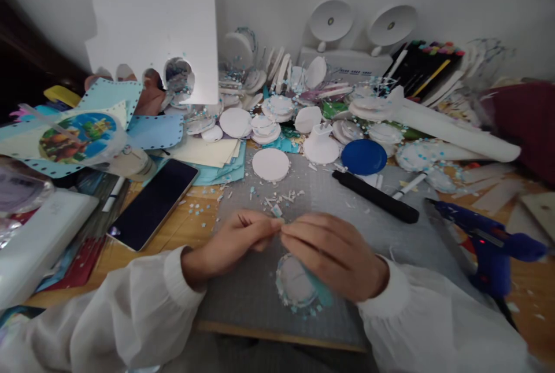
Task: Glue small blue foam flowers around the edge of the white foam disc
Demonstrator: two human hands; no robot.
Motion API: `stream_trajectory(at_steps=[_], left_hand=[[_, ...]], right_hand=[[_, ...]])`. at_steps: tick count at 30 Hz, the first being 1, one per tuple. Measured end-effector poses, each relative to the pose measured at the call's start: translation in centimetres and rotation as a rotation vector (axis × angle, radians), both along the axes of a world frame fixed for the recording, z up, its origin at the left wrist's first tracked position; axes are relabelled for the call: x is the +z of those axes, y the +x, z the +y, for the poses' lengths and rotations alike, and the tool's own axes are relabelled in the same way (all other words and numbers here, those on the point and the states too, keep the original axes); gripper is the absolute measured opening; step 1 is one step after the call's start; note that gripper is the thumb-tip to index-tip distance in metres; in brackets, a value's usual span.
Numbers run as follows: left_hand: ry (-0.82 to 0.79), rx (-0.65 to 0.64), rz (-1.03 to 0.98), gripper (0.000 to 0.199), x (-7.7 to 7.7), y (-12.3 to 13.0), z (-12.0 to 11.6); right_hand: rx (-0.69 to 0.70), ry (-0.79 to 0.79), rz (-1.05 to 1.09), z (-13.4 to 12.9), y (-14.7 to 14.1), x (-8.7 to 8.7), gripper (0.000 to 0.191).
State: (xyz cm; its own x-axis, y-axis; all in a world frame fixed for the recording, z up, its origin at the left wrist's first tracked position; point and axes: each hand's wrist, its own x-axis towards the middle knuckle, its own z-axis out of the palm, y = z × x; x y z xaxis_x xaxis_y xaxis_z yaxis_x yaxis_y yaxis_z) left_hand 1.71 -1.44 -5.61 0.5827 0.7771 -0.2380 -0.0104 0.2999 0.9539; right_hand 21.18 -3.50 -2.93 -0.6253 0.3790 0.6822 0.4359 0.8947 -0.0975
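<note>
My left hand (pixel 243 240) and my right hand (pixel 332 251) meet fingertip to fingertip above a grey cutting mat (pixel 243 303). Both are closed in a pinch; whatever lies between the fingers is too small to name. Under my right hand rests a white disc (pixel 295 281) edged with small pale blue bits, and a teal strip (pixel 321 289) lies beside it, partly hidden by the hand. Small paper scraps (pixel 281 199) are scattered just beyond my fingertips. Farther back is a plain white disc (pixel 270 165) lying flat on the mat.
To the right lie a blue glue gun (pixel 485 240) with a red light, a black pen-shaped tool (pixel 375 195) and a blue disc (pixel 363 157). A phone (pixel 154 204) and a lidded cup (pixel 82 136) stand left. Piled white discs (pixel 277 108) line the back.
</note>
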Motion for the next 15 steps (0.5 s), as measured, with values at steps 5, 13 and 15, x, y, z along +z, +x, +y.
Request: stream_trajectory(at_steps=[5,13,15], left_hand=[[0.377,-0.030,0.175,0.039,0.5,-0.2,-0.3],[0.930,-0.357,0.355,0.017,0.3,0.0,-0.1],[0.967,-0.416,0.346,0.017,0.2,0.1,0.0]], right_hand=[[-0.221,-0.466,0.594,-0.7,2.0,-1.5,0.018],[-0.229,-1.029,0.889,-1.0,2.4,-3.2,0.012],[-0.209,-1.081,0.847,-1.1,2.3,-2.8,0.017]])
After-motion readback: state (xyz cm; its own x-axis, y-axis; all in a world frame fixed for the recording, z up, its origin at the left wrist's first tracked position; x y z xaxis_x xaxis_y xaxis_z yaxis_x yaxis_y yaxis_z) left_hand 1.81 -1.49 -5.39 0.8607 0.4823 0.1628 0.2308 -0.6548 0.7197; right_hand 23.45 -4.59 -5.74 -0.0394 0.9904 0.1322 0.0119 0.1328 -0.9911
